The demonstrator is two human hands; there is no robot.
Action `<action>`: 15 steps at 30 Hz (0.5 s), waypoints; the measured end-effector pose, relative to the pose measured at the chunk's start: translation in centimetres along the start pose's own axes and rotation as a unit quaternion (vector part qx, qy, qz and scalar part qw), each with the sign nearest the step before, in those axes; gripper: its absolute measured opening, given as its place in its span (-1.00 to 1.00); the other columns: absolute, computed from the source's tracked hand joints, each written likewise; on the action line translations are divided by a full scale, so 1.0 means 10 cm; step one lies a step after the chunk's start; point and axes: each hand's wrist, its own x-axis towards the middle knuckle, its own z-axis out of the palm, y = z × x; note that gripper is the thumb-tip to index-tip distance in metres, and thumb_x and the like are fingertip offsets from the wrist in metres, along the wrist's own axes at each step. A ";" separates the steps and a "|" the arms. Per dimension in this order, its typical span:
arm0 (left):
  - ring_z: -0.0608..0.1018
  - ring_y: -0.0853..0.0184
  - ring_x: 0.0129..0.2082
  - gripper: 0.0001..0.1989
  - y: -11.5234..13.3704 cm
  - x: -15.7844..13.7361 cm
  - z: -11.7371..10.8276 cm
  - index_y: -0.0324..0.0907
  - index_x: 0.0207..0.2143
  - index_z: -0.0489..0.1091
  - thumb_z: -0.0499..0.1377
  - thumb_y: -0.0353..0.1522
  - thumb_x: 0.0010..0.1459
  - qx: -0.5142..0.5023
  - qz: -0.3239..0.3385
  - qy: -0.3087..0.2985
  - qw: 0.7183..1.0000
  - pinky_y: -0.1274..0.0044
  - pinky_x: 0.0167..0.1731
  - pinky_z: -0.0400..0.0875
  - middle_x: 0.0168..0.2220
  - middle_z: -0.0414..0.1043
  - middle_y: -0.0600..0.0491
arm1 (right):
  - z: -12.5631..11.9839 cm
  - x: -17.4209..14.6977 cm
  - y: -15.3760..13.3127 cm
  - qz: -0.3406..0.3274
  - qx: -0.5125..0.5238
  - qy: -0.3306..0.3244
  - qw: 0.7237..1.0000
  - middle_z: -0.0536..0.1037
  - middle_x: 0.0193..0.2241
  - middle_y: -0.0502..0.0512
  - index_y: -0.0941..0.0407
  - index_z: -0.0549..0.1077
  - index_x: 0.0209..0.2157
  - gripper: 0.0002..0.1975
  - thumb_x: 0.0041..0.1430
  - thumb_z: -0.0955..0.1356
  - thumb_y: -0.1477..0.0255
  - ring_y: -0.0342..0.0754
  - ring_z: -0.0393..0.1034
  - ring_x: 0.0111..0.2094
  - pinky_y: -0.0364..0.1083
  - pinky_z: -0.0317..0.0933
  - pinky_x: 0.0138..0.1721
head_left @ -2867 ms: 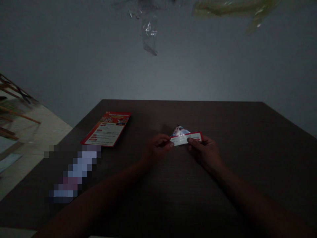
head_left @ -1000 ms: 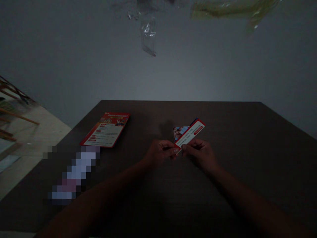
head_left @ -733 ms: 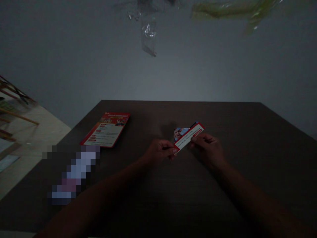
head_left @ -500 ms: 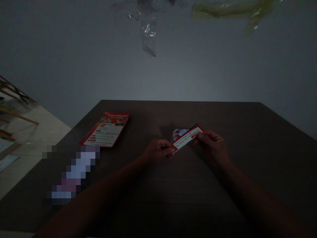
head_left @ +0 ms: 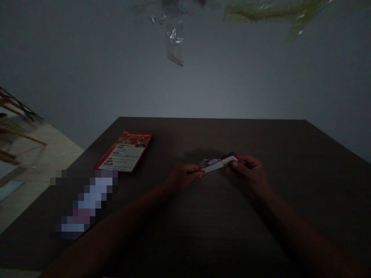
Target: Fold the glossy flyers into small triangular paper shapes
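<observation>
Between my two hands is a folded printed leaflet point(head_left: 217, 164), with a white strip edged in red and a photo part behind it. My left hand point(head_left: 184, 175) pinches its left end between thumb and fingers. The right end is gripped by my right hand point(head_left: 247, 170), thumb on top. The leaflet is tilted and held above the table, its shadow falling behind it. To the left lies a stack of red and white leaflets point(head_left: 124, 152), apart from both hands.
The dark wooden table point(head_left: 188, 131) meets a grey wall point(head_left: 246, 77) at its back. A blurred-out pixelated object point(head_left: 89, 202) lies near my left forearm. Clear plastic point(head_left: 174, 44) and yellowish tape point(head_left: 261, 13) hang on the wall. Wooden legs point(head_left: 23, 135) stand on the floor at far left.
Both hands have tipped the leaflet flatter, so its printed face shows narrower. Its right end has come down slightly. The leaflet stack has stayed in place.
</observation>
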 end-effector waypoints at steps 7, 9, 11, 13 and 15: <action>0.50 0.40 -0.48 -0.82 -0.04 0.00 -0.04 -0.18 -0.43 0.51 0.15 -0.29 0.09 0.112 0.057 0.066 0.990 0.62 -0.41 0.33 -0.45 0.54 0.09 | 0.03 -0.04 -0.03 0.018 0.007 -0.033 0.999 0.60 -0.44 0.05 0.05 0.55 -0.47 -0.86 -0.16 0.49 0.36 -0.09 0.44 -0.55 -0.07 0.35 -0.45; 0.53 0.37 -0.42 -0.83 -0.05 0.00 -0.04 -0.16 -0.38 0.51 0.14 -0.31 0.10 0.119 0.071 0.078 0.987 0.59 -0.33 0.36 -0.37 0.55 0.08 | 0.04 -0.04 -0.04 0.031 0.003 -0.039 0.999 0.59 -0.43 0.06 0.06 0.55 -0.48 -0.86 -0.16 0.49 0.36 -0.09 0.44 -0.54 -0.07 0.36 -0.45; 0.55 0.34 -0.35 -0.82 -0.07 0.00 -0.04 -0.14 -0.29 0.51 0.12 -0.33 0.11 0.135 0.084 0.082 0.984 0.56 -0.28 0.37 -0.31 0.56 0.06 | 0.05 -0.04 -0.04 0.043 0.008 -0.042 0.998 0.59 -0.44 0.06 0.07 0.56 -0.48 -0.87 -0.15 0.49 0.36 -0.11 0.44 -0.53 -0.09 0.36 -0.43; 0.56 0.33 -0.32 -0.80 -0.09 0.00 -0.04 -0.14 -0.24 0.50 0.10 -0.35 0.12 0.158 0.099 0.086 0.979 0.55 -0.26 0.38 -0.28 0.56 0.04 | 0.05 -0.04 -0.03 0.053 0.023 -0.050 0.997 0.58 -0.46 0.06 0.08 0.57 -0.47 -0.88 -0.14 0.49 0.37 -0.12 0.44 -0.52 -0.12 0.35 -0.42; 0.56 0.32 -0.28 -0.79 -0.11 0.00 -0.05 -0.15 -0.22 0.49 0.09 -0.36 0.14 0.185 0.113 0.101 0.971 0.54 -0.23 0.39 -0.24 0.55 0.02 | 0.05 -0.04 -0.03 0.066 0.037 -0.056 0.996 0.58 -0.44 0.05 0.07 0.57 -0.46 -0.89 -0.14 0.49 0.39 -0.13 0.44 -0.50 -0.13 0.35 -0.42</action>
